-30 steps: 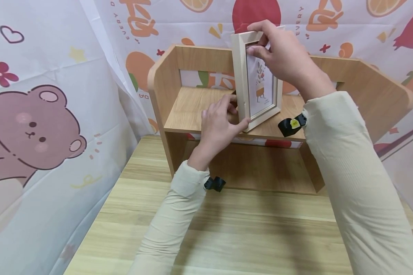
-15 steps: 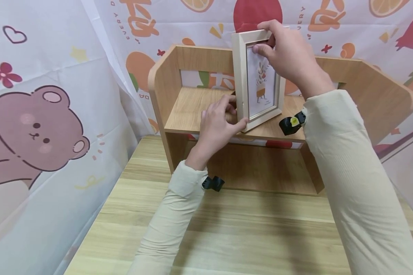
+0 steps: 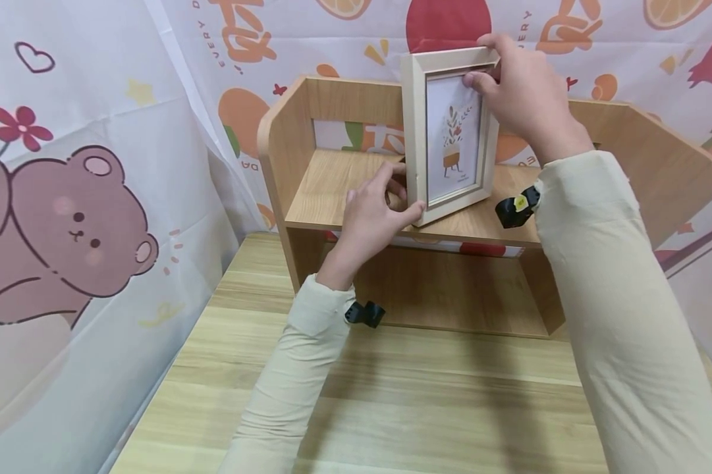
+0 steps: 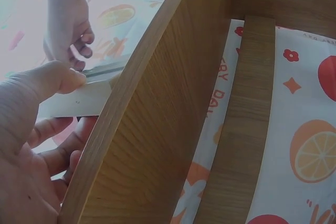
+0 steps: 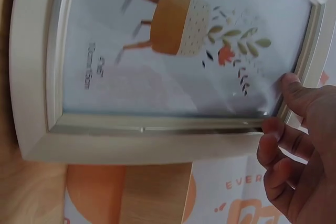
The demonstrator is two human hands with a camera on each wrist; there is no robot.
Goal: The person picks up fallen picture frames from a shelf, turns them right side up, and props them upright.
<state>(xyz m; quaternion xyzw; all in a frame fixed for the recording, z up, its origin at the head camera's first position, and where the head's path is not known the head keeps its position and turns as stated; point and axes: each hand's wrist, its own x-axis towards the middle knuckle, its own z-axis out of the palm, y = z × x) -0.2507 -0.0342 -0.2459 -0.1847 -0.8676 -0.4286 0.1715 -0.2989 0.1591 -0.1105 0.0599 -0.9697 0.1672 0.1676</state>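
A pale wooden picture frame (image 3: 411, 141) with a plant-pot print stands upright on the upper board of a wooden desk shelf (image 3: 344, 191), turned slightly to one side. My right hand (image 3: 530, 92) pinches its top edge near the right corner, thumb on the front. In the right wrist view that thumb (image 5: 299, 95) lies over the inner border of the frame. Low on the frame's left side, my left hand (image 3: 370, 204) holds the edge between thumb and fingers. The left wrist view has the left thumb (image 4: 71, 80) on the frame's edge, with fingers beneath, beyond the shelf board.
The shelf's side panels (image 3: 278, 145) rise left and right of the frame, with a lower compartment (image 3: 450, 289) underneath. It stands on a wood-grain table (image 3: 427, 395). A fruit-print cloth (image 3: 356, 39) hangs behind, and a bear-print cloth (image 3: 172, 197) at left.
The picture frame has turned so its front faces me more. My right hand has moved to the right along with its top corner; the left hand has shifted slightly left at the bottom.
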